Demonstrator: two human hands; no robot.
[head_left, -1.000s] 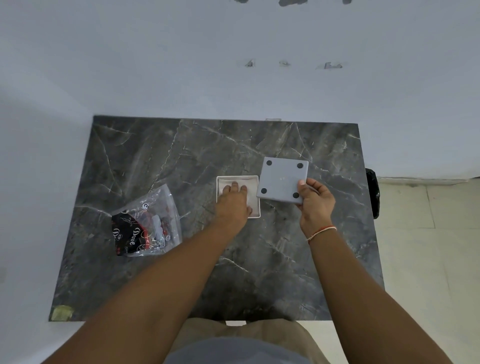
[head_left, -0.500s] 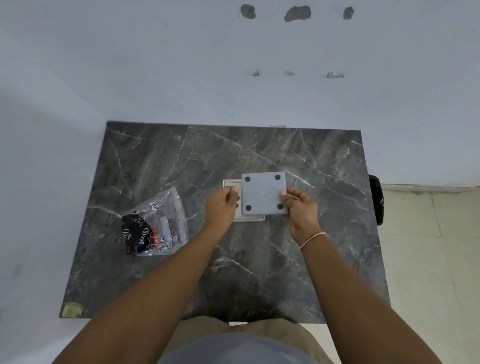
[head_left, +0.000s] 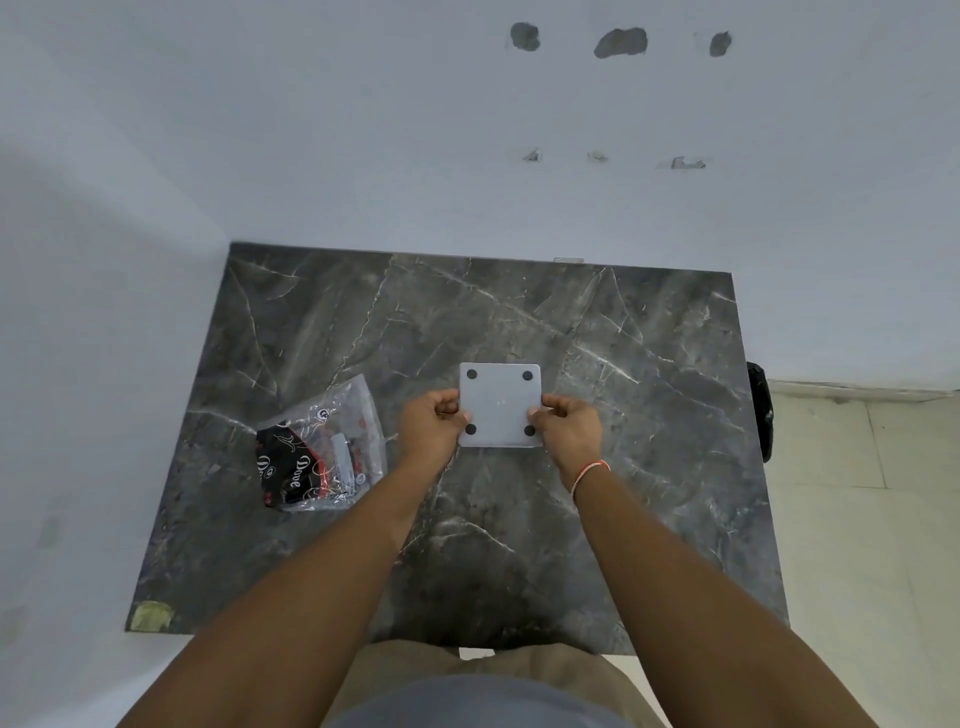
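Closing step under way: both hands hold the grey square piece (head_left: 500, 405) over the middle of the dark marble table (head_left: 639, 332). The left hand (head_left: 431, 426) pinches its left edge and the right hand (head_left: 569, 423) pinches its right edge. Fingers of both are curled onto the rim, with the hands apart by the width of the piece. Its upper face is flat and shows four black dots, one near each corner. Compared with a second back, the right hand alone holds the piece off to the right, tilted, and the left hand rests in an open white tray. Half a second back, the piece overlaps the tray only in part. Now it lies square to the table edge and no part of the white tray shows, so the piece covers it entirely. Judgement: the two parts are aligned and the cover is on or very nearly on. Whether it is pressed fully home cannot be told from above, as the seam is hidden. Likely remaining work is a light press and letting go. Risk: a skewed seat if one side drops first. Also noted: a clear plastic bag (head_left: 322, 447) with a black and red printed packet inside lies left of the hands, well apart from the piece. An orange thread band (head_left: 589, 472) sits on the right wrist.
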